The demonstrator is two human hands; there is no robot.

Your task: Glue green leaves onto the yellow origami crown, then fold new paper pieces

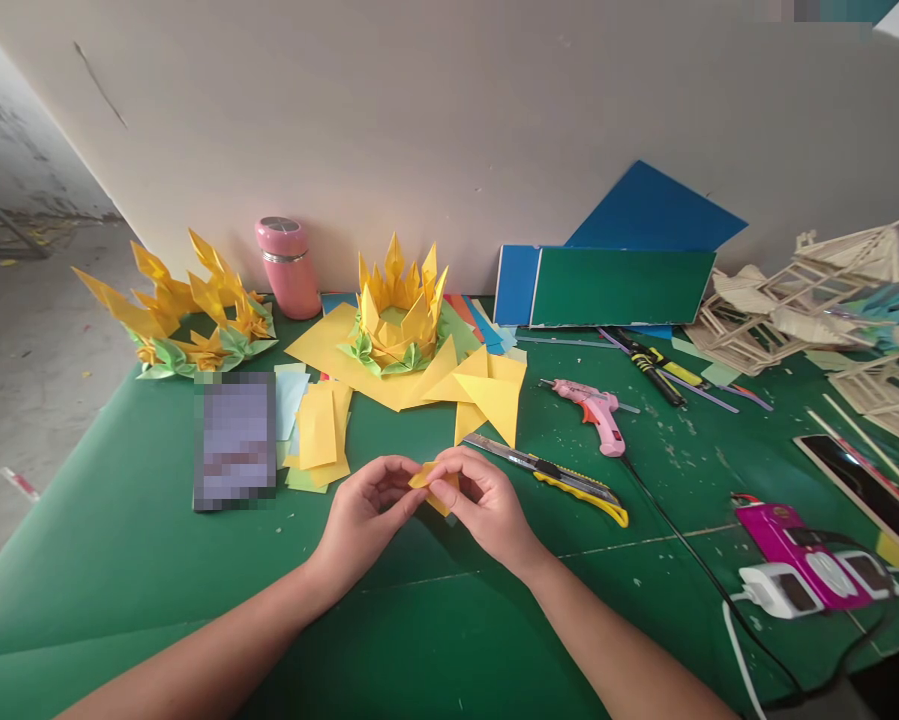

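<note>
Between both hands is a small folded piece of yellow paper [438,497], held above the green tabletop. My left hand [366,515] pinches its left side between thumb and fingers. On the right side, my right hand [486,505] grips it the same way, and the fingertips cover part of the folds. Just beyond the hands lie yellow paper sheets [490,395] and a stack of yellow paper rectangles [318,425]. A yellow-handled utility knife [569,480] rests beside my right hand. Behind stands a yellow folded-paper crown [393,320] with green leaves.
A second paper crown [194,320] and a pink thermos [290,270] stand at the back left, near a blurred tablet-like object [235,445]. Rightward lie a pink glue gun [595,410], its black cord, a magenta power strip [809,555], a phone [869,490] and wooden stick models [779,300].
</note>
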